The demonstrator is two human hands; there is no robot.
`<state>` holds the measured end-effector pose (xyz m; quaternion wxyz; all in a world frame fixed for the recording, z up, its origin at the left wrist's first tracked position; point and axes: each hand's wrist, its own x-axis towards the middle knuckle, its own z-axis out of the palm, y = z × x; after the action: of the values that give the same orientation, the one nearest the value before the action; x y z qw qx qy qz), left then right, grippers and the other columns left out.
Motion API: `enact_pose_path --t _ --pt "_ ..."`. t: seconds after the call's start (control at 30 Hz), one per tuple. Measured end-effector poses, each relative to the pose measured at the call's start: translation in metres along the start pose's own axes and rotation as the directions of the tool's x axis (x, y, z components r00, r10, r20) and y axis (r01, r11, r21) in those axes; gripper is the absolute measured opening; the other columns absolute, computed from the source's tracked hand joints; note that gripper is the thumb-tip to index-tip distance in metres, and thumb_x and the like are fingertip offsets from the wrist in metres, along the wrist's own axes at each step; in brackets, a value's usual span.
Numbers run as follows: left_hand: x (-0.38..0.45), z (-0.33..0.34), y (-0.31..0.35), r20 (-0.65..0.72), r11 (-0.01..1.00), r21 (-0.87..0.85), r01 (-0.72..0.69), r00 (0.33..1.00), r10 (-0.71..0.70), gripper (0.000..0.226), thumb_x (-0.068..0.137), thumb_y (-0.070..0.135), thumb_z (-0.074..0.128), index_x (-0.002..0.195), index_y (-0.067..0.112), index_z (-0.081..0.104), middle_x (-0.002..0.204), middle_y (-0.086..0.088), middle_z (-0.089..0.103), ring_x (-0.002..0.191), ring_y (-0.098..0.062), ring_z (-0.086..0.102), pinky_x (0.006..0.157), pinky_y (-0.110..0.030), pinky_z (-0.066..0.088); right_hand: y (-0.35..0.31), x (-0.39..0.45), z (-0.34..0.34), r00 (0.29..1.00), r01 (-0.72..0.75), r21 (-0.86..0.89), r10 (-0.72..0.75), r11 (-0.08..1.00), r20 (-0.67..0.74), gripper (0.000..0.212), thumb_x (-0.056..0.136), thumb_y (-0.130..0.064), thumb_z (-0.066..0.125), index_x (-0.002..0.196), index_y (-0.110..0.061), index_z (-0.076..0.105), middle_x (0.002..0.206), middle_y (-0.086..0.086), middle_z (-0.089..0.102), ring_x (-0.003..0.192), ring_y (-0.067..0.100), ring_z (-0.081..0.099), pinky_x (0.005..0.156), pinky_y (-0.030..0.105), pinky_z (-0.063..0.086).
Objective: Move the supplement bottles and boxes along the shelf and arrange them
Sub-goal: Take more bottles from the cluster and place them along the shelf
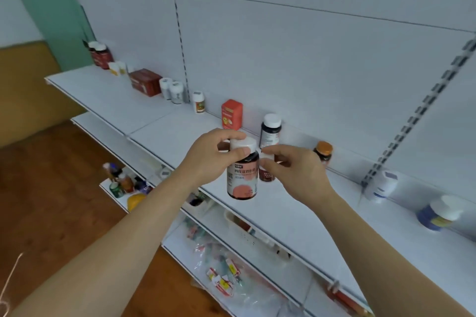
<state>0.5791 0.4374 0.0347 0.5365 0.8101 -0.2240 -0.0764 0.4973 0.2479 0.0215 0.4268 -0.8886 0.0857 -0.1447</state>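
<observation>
My left hand (208,157) grips the white cap of a large dark bottle with a pink label (242,180), held above the white shelf (164,134). Just to its right, my right hand (291,170) pinches the cap of a small dark red bottle (266,174). Behind them against the back panel stand an orange-red box (231,114), a dark bottle with a white cap (270,130) and an orange-capped bottle (324,152). Further left along the shelf are a small white bottle (198,102), two white bottles (172,90), a dark red box (145,82) and more bottles (101,55).
To the right on the shelf a white bottle (381,185) and a blue bottle (438,213) stand or lean, blurred. Lower shelves hold small bottles (121,183), baskets and plastic bags of packets (224,278). A slotted upright (422,108) runs up the back panel. Wooden floor lies to the left.
</observation>
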Motion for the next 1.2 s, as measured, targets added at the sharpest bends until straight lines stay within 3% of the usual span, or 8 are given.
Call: enact_pose_path --t 0.1,0.23,0.37,0.47,0.53,0.73,0.97,1.2 --pt "0.022 -0.016 -0.011 -0.022 1.0 0.007 0.015 1.0 -0.015 0.027 0.082 0.032 0.076 0.107 0.039 0.068 0.12 0.011 0.064 0.102 -0.004 0.063 0.088 -0.028 0.053 -0.004 0.028 0.017 1.0 0.016 -0.007 -0.016 1.0 0.014 0.025 0.084 -0.036 0.075 0.108 -0.03 0.074 0.087 -0.02 0.069 0.075 -0.002 0.065 0.065 0.012 0.048" --pt "0.057 -0.027 -0.027 0.022 0.999 0.046 0.009 1.0 -0.01 0.034 0.08 0.031 0.078 0.11 0.038 0.067 0.119 0.016 0.062 0.103 0.001 0.061 0.085 -0.021 0.049 0.001 0.054 0.029 1.0 -0.002 -0.077 0.002 0.997 0.005 0.025 0.084 -0.036 0.075 0.109 -0.031 0.074 0.087 -0.022 0.064 0.073 -0.001 0.063 0.061 0.005 0.043" --pt "0.095 -0.025 -0.034 0.16 0.99 0.109 -0.09 0.984 0.072 0.044 0.079 0.03 0.078 0.12 0.03 0.063 0.121 0.012 0.058 0.106 0.0 0.059 0.089 -0.024 0.049 0.006 0.07 0.03 0.995 -0.085 -0.13 0.078 0.988 -0.057 0.025 0.084 -0.034 0.076 0.109 -0.03 0.074 0.089 -0.015 0.068 0.073 -0.002 0.065 0.064 0.002 0.043" --pt "0.121 -0.017 -0.033 0.309 0.968 0.15 -0.202 0.94 0.148 0.031 0.08 0.025 0.076 0.107 0.018 0.064 0.107 0.003 0.059 0.103 -0.01 0.057 0.094 -0.035 0.049 0.011 0.071 0.028 0.98 -0.172 -0.181 0.149 0.968 -0.135 0.023 0.083 -0.032 0.076 0.106 -0.03 0.074 0.086 -0.017 0.068 0.076 -0.011 0.061 0.064 0.001 0.042" --pt "0.139 -0.007 -0.03 0.382 0.947 0.156 -0.28 0.901 0.204 0.033 0.079 0.025 0.075 0.11 0.02 0.065 0.108 0.002 0.057 0.105 -0.01 0.054 0.096 -0.033 0.047 0.015 0.067 0.024 0.964 -0.231 -0.223 0.193 0.947 -0.181 0.023 0.084 -0.029 0.075 0.107 -0.029 0.074 0.085 -0.017 0.066 0.077 -0.016 0.057 0.066 0.0 0.041" --pt "0.173 0.041 -0.019 0.523 0.865 0.195 -0.462 0.795 0.307 0.05 0.08 0.033 0.076 0.126 0.021 0.061 0.12 0.004 0.054 0.11 -0.01 0.052 0.09 -0.02 0.037 0.03 0.042 0.004 0.896 -0.41 -0.224 0.346 0.884 -0.278 0.022 0.085 -0.027 0.073 0.106 -0.03 0.074 0.082 -0.018 0.063 0.074 -0.008 0.06 0.073 0.018 0.048" --pt "0.209 0.084 -0.022 0.517 0.73 0.316 -0.606 0.755 0.403 0.053 0.077 0.038 0.078 0.125 0.02 0.064 0.126 0.003 0.063 0.119 -0.018 0.054 0.096 -0.028 0.039 0.052 0.045 -0.013 0.875 -0.454 -0.214 0.387 0.865 -0.292 0.023 0.086 -0.028 0.071 0.108 -0.03 0.073 0.093 -0.004 0.07 0.083 0.01 0.065 0.07 0.017 0.048" --pt "0.225 0.102 -0.038 0.495 0.637 0.38 -0.671 0.729 0.473 0.042 0.07 0.038 0.071 0.106 0.016 0.073 0.106 0.002 0.073 0.098 -0.026 0.064 0.084 -0.038 0.051 0.067 0.059 -0.021 0.893 -0.434 -0.225 0.381 0.873 -0.241 0.006 0.083 -0.02 0.067 0.086 -0.019 0.072 0.078 0.004 0.07 0.077 0.021 0.064 0.069 0.03 0.052"
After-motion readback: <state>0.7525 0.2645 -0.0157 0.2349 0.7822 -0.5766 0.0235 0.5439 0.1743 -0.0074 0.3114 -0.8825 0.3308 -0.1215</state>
